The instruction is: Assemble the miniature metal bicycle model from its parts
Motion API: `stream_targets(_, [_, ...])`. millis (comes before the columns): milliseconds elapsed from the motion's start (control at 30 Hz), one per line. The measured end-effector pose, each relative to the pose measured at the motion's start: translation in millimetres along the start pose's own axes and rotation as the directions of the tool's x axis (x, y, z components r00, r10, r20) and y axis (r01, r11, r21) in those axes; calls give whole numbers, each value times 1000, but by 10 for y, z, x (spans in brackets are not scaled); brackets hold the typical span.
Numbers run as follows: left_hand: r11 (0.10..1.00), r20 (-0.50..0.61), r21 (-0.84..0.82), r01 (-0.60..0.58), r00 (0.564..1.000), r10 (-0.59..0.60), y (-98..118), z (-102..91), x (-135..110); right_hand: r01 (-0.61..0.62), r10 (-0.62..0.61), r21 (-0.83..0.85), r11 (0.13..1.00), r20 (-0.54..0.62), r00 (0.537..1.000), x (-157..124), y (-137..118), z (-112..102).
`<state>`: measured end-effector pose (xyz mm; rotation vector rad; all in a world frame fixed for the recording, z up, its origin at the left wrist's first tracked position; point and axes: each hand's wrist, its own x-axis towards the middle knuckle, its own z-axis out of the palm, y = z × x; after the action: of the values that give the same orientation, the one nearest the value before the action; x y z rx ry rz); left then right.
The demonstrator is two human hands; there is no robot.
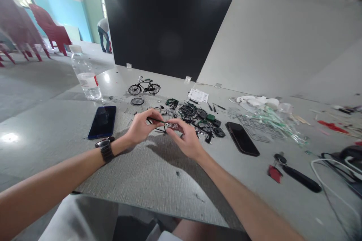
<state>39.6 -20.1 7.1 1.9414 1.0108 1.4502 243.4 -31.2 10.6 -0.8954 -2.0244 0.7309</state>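
Note:
Both hands meet above the near part of the table, fingertips closed in pinches. My left hand (141, 127) grips a thin dark model bicycle frame (155, 120). Against its right end, my right hand (185, 137) pinches a small silver rack-like part (172, 125). The two pieces touch or nearly touch; fingers hide how they meet. Just beyond my hands lies a pile of small black and green bicycle parts (188, 111). An assembled miniature bicycle (144, 87) stands upright farther back, with a loose spoked wheel (137, 101) lying flat before it.
A blue-edged phone (102, 122) and a water bottle (86, 77) are on the left. To the right are a black phone (242, 138), plastic packaging (271, 115), keys with a black handle (301, 178) and a white cable (333, 192). A printed sheet (198, 95) and small screwdrivers (214, 107) lie behind.

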Motion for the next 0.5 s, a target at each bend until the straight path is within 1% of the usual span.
stream_targets(67, [1000, -32, -12, 8, 999, -9, 6, -3, 8, 11, -12, -24, 1000, -32, 999, 21, 18, -55])
stream_targets(100, [999, -61, -27, 19, 998, -21, 0, -4, 15, 14, -21, -87, 996, -75, 997, 38, 46, -102])
stream_targets(167, [997, -116, -53, 47, 992, -53, -30, -7, 33, -28, -22, -280, 960, -175, 984, 78, 139, -219])
stream_targets(200, [996, -137, -60, 63, 988, -71, -52, -9, 42, -70, -14, -385, 920, -210, 978, 99, 199, -279])
stream_targets(267, [993, -166, -66, 95, 981, -105, -101, -10, 58, -155, 62, -552, 819, -184, 981, 133, 322, -378])
stream_targets(333, [989, -184, -78, 122, 974, -134, -144, -7, 69, -170, 123, -634, 754, -118, 985, 154, 422, -431])
stream_targets(400, [986, -188, -97, 139, 970, -155, -173, 0, 75, -168, 160, -662, 731, -73, 984, 164, 480, -444])
stream_targets(500, [979, -189, -124, 162, 965, -184, -195, 10, 83, -178, 186, -661, 729, -59, 981, 168, 499, -443])
